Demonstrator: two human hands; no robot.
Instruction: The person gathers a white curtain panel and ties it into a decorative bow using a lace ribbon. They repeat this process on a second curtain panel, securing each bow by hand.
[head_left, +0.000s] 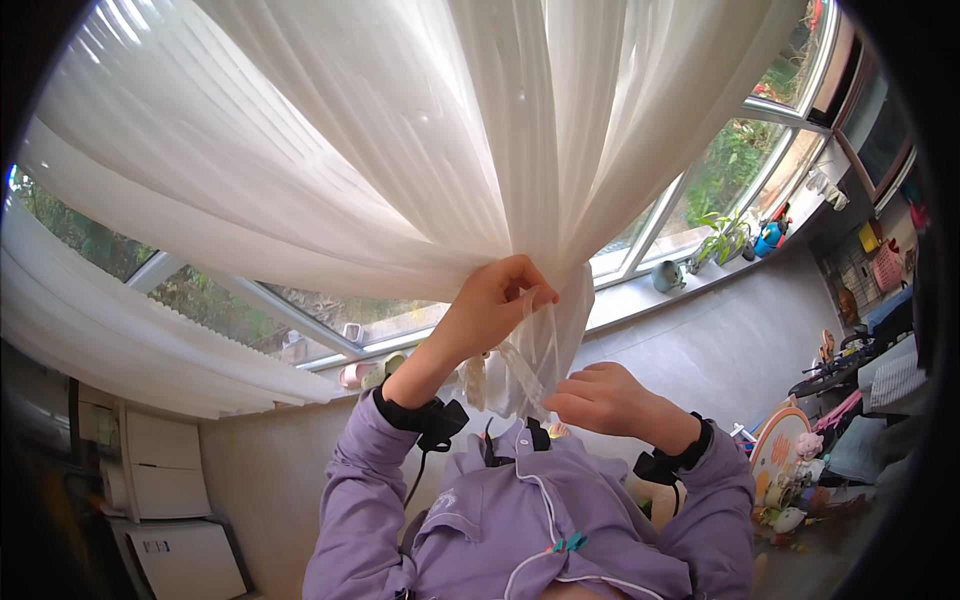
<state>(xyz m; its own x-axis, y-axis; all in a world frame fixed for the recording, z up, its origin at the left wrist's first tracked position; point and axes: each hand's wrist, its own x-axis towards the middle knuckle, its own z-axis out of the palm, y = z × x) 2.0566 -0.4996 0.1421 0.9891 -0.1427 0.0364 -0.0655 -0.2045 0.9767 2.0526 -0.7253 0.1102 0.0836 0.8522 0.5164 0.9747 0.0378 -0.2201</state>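
Note:
A white sheer curtain (375, 142) fans out above me and narrows to a tight gather in front of my chest. At that gather is my left hand (491, 304), its thumb and fingers pinching thin white sheer fabric (534, 307); whether this is curtain or tie band cannot be told. Lower and to the right, my right hand (611, 401) grips the end of a pale lace band (523, 375) that slants down from below my left hand. A beige lace strip (475, 382) dangles beside it. The curtain's lower part (576, 315) hangs behind both hands.
Windows stand behind the curtain. On the right sill (615, 313) are a grey-green watering can (666, 276), a potted plant (721, 238) and a blue spray bottle (769, 238). Slippers (356, 375) lie at left, white cabinets (166, 469) beyond. Toys (787, 517) and a bicycle (821, 379) crowd the right.

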